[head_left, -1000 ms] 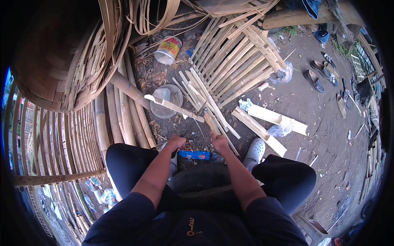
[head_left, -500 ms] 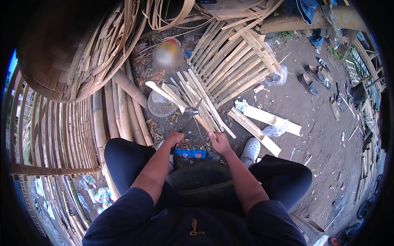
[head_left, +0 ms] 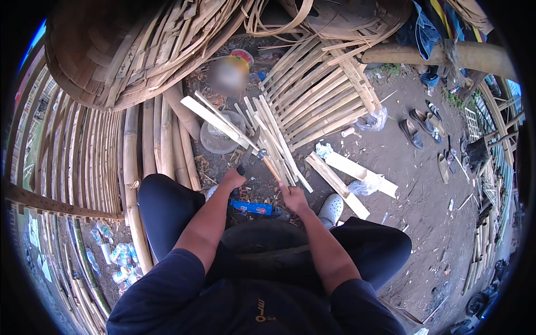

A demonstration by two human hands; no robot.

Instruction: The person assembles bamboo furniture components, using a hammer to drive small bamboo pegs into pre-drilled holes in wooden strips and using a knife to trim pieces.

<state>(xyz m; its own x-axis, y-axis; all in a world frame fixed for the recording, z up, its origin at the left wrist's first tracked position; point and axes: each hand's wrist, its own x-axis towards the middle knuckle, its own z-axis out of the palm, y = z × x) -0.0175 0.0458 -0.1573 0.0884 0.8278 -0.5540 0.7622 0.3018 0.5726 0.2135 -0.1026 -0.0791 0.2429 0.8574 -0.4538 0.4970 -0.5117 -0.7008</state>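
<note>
My left hand (head_left: 233, 178) is closed around the dark handle of a large knife (head_left: 251, 143), probably a machete, whose blade points up and away. In my right hand (head_left: 294, 199) is the wooden handle of a hammer (head_left: 272, 167); its metal head is beside the blade, and I cannot tell whether they touch. A pale split bamboo piece (head_left: 215, 120) slants from the upper left down to the blade and hammer head. Several thin bamboo strips (head_left: 276, 139) lie just right of it. A round greyish lid or basin (head_left: 215, 144) sits partly under the bamboo.
Two bamboo halves (head_left: 341, 188) lie at right, by my white clog (head_left: 331, 209). A blue packet (head_left: 252, 207) is between my feet. Beyond stands a slatted bamboo panel (head_left: 312, 92). Bamboo poles (head_left: 131, 151) line the left, and shoes (head_left: 412, 134) lie far right.
The whole view has shifted a little. My left hand and the knife blade have swung left, away from me. The hammer head has turned and lies farther right along the bamboo.
</note>
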